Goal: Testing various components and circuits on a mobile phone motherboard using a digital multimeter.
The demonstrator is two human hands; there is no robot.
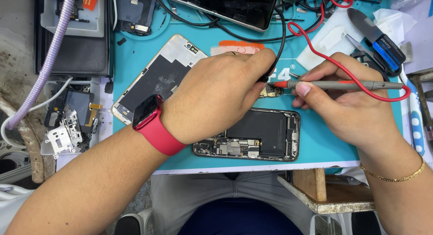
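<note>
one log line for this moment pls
left hand: holds black probe | right hand: holds red probe | tips: on small board | below: opened phone | surface: teal mat

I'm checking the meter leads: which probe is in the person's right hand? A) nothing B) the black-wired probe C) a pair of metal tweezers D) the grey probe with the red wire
D: the right hand pinches the grey probe with the red wire, its red tip on the small circuit board; the left hand holds the black-wired probe.

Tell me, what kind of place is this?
Most likely a phone repair bench. An opened phone shows its insides on a teal work mat, the right hand holds a red test probe to a small board, and loose phone parts lie at the left.
</note>
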